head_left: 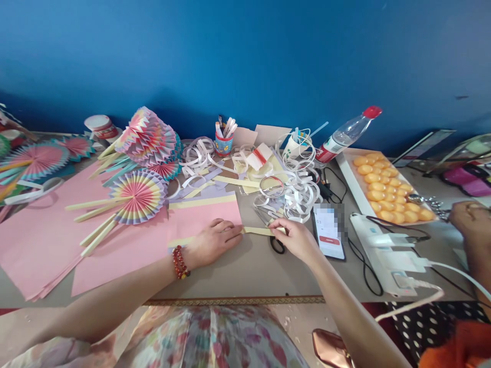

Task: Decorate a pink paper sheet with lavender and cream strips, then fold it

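My left hand lies flat on a pink sheet of paper that has pale yellow bands along its far and near edges. From under its fingertips a narrow yellow paper strip runs to the right. The far end of that strip is pinched between the thumb and fingers of my right hand. Scissors with a black handle lie on the table beside and partly beneath my right hand. To the left of my left hand rests a pleated paper fan with yellow sticks.
Curled white paper strips are heaped beyond my right hand. A phone, a power strip and a box of orange oval pieces are on the right, near another person's hand. A bottle leans behind; pink sheets lie left.
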### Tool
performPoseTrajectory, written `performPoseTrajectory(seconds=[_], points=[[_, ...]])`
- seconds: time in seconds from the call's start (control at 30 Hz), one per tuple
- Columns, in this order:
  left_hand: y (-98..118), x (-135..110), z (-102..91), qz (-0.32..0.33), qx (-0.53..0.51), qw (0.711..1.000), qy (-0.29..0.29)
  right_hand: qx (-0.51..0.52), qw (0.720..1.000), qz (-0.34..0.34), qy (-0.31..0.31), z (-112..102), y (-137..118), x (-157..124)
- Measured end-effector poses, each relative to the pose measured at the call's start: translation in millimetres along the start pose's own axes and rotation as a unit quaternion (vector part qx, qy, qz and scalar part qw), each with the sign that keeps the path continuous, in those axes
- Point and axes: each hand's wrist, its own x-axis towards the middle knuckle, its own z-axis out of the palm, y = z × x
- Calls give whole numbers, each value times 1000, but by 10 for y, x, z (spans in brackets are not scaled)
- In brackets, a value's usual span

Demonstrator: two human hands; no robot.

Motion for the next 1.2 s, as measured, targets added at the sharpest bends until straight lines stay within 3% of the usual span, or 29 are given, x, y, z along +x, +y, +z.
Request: performPoseTrajectory(seconds=[0.77,0.9,1.03,1.2], points=[[8,-6,8,-13,-6,1000,12,-49,997,-46,34,-8,-29,-176],[9,-11,14,-20,-15,1000,15,6,999,-18,41,-93,40,-252],[18,-2,11,-31,-20,999,10,123,992,8,7,-175,58,-317],[47,13,4,-26,7,1000,15,134,990,-45,24,-310,0,-288]])
